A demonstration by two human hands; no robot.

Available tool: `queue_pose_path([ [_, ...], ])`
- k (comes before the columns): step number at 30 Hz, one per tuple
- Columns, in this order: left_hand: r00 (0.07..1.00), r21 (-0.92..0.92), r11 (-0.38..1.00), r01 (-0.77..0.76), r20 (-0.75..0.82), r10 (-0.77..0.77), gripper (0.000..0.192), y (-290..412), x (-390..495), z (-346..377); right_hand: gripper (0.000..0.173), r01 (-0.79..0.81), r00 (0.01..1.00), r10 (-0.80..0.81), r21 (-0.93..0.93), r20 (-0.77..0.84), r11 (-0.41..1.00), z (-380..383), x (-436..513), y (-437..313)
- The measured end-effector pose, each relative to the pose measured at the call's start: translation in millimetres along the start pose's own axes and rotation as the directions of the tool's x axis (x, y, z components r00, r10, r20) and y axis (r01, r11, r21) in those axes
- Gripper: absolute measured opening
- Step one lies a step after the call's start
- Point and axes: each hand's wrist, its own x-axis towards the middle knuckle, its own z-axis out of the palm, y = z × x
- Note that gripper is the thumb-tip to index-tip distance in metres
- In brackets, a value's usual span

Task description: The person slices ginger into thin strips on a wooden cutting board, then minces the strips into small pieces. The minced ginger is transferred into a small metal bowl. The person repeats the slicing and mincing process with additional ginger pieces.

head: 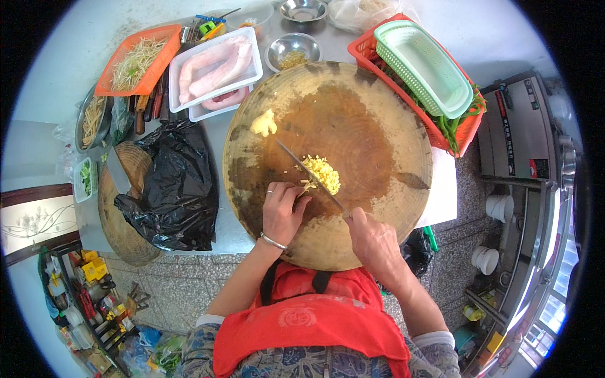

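Note:
A large round wooden chopping block (397, 141) lies before me. My right hand (373, 236) grips the handle of a kitchen knife (302, 166), whose blade points up and left across the block. Beside the blade, my left hand (284, 210) pinches some thin pale yellow strips (308, 184), with the fingertips near the cutting edge. A heap of chopped yellow pieces, probably ginger, (325, 174) lies just right of the blade. One whole knob of peeled ginger (263, 123) rests at the block's upper left, apart from the knife tip.
Left of the block are a black plastic bag (175, 189), a cleaver (118, 171) on a smaller wooden board (127, 236), and a white tray of pale meat (215, 71). Steel bowls (294, 51) stand behind. An orange basket with green peppers (456, 132) borders the right side.

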Motion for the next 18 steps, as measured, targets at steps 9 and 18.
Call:
queue_pose_path([
  [9,1.000,0.029,1.000,0.005,0.024,-0.005,0.013,-8,-7,5,0.008,-0.013,0.997,0.018,-0.057,0.075,0.998,3,-1,-6],
  [18,0.999,0.098,0.995,0.032,-0.002,-0.032,0.013,-10,-8,2,0.010,0.019,0.995,-0.010,-0.084,0.099,0.996,4,-4,-5],
])
